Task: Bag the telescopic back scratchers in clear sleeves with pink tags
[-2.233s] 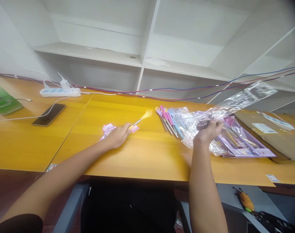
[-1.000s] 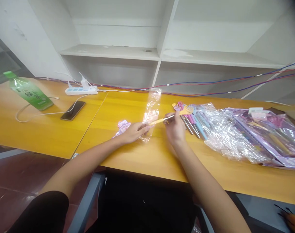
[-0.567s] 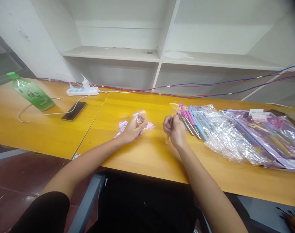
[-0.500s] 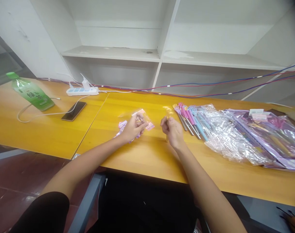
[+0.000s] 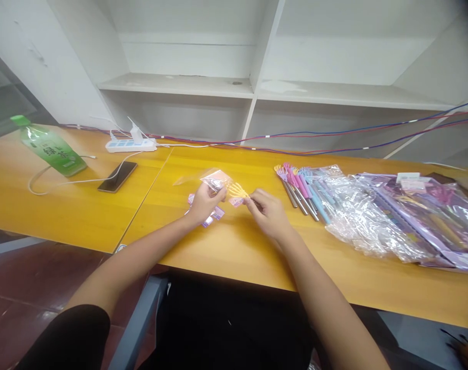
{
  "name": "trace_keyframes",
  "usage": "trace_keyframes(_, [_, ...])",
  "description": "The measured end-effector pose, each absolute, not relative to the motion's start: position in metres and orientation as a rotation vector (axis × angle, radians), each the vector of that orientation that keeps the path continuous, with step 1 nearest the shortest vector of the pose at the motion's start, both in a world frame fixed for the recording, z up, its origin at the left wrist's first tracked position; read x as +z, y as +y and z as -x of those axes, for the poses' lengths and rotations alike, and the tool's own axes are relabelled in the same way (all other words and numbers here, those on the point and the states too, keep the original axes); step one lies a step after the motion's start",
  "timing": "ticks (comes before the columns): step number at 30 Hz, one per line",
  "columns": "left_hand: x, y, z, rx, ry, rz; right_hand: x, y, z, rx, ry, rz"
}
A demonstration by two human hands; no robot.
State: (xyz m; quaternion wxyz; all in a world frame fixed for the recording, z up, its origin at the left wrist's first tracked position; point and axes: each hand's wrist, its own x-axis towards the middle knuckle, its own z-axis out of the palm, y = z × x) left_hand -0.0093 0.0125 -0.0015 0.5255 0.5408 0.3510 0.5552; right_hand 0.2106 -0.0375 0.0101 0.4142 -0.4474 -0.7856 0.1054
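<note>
My left hand point(image 5: 203, 201) pinches the mouth of a narrow clear plastic sleeve point(image 5: 203, 179) above the yellow table. My right hand point(image 5: 267, 211) grips a small yellow back scratcher point(image 5: 238, 191) by its handle, its claw end pointing left at the sleeve's opening. Small pink and purple label cards point(image 5: 210, 216) lie on the table under my left hand. The scratcher's handle is hidden inside my right fist.
Several pink, blue and purple scratchers point(image 5: 299, 181) lie in a row to the right, beside a heap of clear sleeves point(image 5: 357, 216) and purple packs point(image 5: 426, 210). A phone point(image 5: 117, 176), power strip point(image 5: 130, 145) and green bottle point(image 5: 49, 149) sit far left. White shelves point(image 5: 253, 92) stand behind.
My right hand took the yellow scratcher from my left hand, turned it, and now points its claw left toward the sleeve. My left hand gathered the sleeve and holds it up.
</note>
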Motion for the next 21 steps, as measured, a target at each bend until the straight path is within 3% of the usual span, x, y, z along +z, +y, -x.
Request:
trace_keyframes(12, [-0.002, 0.013, 0.01, 1.233, 0.635, -1.109, 0.009, -0.035, -0.212, 0.273, -1.997, 1.221])
trace_keyframes(21, [0.009, 0.01, 0.013, 1.134, 0.736, -1.22, 0.009, -0.035, -0.214, 0.292, -1.988, 1.205])
